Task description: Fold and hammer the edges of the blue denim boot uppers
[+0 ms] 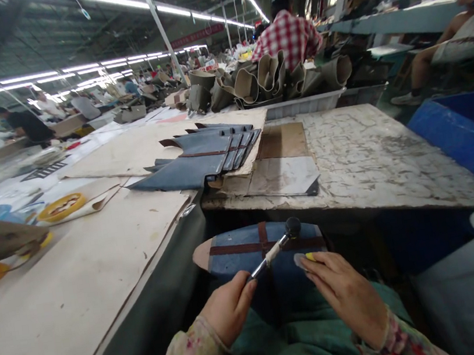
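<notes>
My left hand [233, 307] is wrapped round the metal handle of a small hammer [268, 255]. The hammer slants up to the right, and its round black head is over a blue leather piece [235, 260] crossed by dark brown strips. This piece lies over a rounded form with a pale tip [202, 254] above my lap. At its right side is my right hand [350, 291], fingers pressed together around a small whitish thing [300, 262] with a bit of yellow beside it. What exactly that thing is, I cannot tell. The hand's underside is hidden.
Blue leather pieces [199, 162] lie overlapped on the table ahead. Grey-brown boot shafts [267, 79] fill a white bin [306, 105] behind. A worn table [374, 152] extends right, near a blue bin [455, 135] and a grey tub [462, 275]. A co-worker [285, 35] sits beyond.
</notes>
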Demonstrator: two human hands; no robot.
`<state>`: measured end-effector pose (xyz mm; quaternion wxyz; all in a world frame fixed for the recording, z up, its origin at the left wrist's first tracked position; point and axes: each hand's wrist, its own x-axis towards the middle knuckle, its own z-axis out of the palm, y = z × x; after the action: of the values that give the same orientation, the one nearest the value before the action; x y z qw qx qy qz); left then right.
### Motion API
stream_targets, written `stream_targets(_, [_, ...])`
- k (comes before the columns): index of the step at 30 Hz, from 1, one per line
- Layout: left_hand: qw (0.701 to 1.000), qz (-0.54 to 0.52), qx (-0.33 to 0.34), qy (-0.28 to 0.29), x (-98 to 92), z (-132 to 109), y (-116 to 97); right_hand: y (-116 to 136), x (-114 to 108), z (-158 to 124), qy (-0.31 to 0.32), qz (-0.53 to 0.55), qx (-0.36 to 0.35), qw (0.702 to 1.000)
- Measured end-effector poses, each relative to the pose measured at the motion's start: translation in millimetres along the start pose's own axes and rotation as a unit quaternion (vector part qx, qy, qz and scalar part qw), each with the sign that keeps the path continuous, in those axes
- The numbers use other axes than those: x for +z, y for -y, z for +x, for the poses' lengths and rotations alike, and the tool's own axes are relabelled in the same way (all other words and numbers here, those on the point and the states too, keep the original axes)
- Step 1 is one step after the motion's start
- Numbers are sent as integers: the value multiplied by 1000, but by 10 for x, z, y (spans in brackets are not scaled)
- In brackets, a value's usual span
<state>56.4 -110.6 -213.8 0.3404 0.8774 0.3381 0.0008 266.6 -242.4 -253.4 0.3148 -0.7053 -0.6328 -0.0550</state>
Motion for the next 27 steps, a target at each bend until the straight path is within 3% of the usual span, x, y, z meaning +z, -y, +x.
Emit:
stream_targets(2, [1000, -10, 15, -7, -8, -1, -35, 4, -4, -3, -6, -1, 0, 1000])
stream_targets(7, [998, 51, -22, 21, -8, -10, -54, 2, -1, -7, -13, -3, 4, 1000])
stream_targets(11, [999, 38, 15, -5, -34, -4, -108, -8, 12, -9, -10, -1, -2, 1000])
stream_targets(16, [996, 79, -16, 30, -69, 1, -113, -7, 14, -22, -6, -1, 4, 1000])
stream_targets(20, [999, -4, -2, -33, -131, -88, -22, -5, 13, -27, 4, 10, 9, 1000])
stream_targets(25, [999, 34, -27, 0, -141, -168, 45, -13, 31, -9, 11, 10, 13, 1000])
stream_targets(27, [999, 16, -18, -26, -148, -179, 47, -16, 37, -5, 17, 7, 9, 1000])
